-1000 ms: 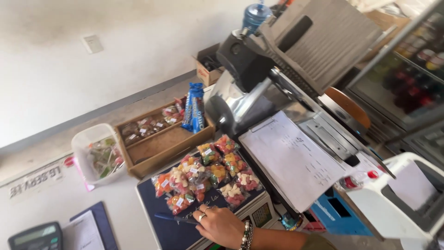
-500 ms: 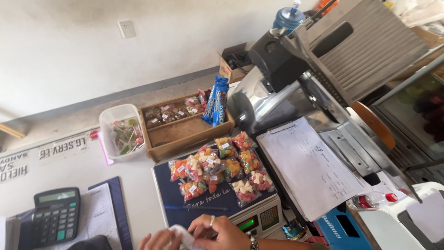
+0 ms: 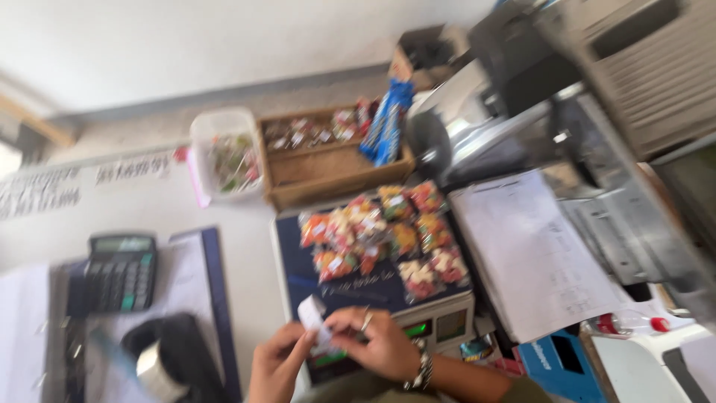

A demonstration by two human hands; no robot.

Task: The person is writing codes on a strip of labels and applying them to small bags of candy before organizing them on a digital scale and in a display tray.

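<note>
Paper slip, small and white, sits pinched between our two hands low in the view, just in front of the weighing scale whose dark platter carries a cluster of little bright snack packets. Our left hand comes up from below with fingertips closed on the slip's lower edge, and our right hand, wearing a ring and a beaded bracelet, curls over it from the side, fingers gripping the same slip; the blur keeps us from telling exactly which fingers hold it. We judge the step in hand to be handling this slip at the scale, tearing or straightening it. The next move, as we read it, calls for a steady two-handed pinch so the thin paper does not rip crookedly, and care not to nudge the packets just above. Off to our left lie a calculator on a clipboard and a dark tape dispenser; behind the scale stand a wooden tray and a clear tub, and a sheet of paper lies to the right.
</note>
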